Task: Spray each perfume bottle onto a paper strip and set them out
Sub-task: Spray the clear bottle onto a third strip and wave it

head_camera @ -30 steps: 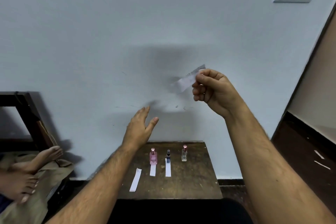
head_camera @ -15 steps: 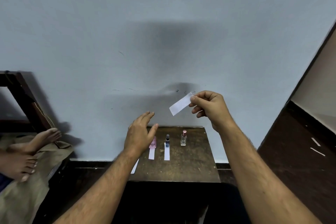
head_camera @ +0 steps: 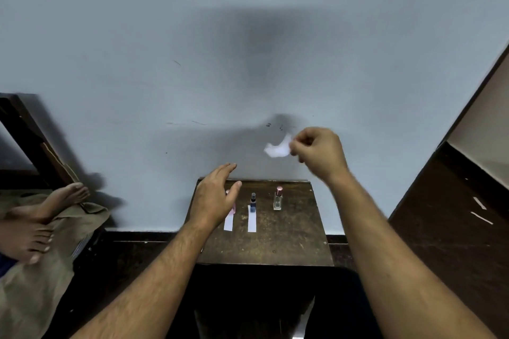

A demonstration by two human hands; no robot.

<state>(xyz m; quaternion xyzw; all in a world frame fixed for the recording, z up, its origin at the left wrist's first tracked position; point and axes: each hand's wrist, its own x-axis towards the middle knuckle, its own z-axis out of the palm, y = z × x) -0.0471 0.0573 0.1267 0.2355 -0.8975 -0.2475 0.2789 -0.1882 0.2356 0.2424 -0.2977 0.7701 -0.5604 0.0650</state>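
Observation:
My right hand (head_camera: 319,151) pinches a white paper strip (head_camera: 277,148), blurred and bent, in the air above the small dark wooden table (head_camera: 289,239). My left hand (head_camera: 213,198) hovers open over the table's left part and hides most of the pink bottle (head_camera: 234,208). A dark blue bottle (head_camera: 252,202) stands at the table's back with a white strip (head_camera: 251,221) in front of it. Another strip (head_camera: 228,223) lies in front of the pink bottle. A clear bottle with a pink cap (head_camera: 278,198) stands to the right with no strip before it.
A pale blue wall rises right behind the table. A person's bare feet (head_camera: 35,223) rest on a tan cloth at the left, beside a dark wooden frame (head_camera: 30,140). A dark wooden surface (head_camera: 454,215) with paper scraps lies at the right.
My right hand has come down with the paper strip, which now looks bent and blurred. My left hand has sunk over the pink bottle. The view has tilted downward.

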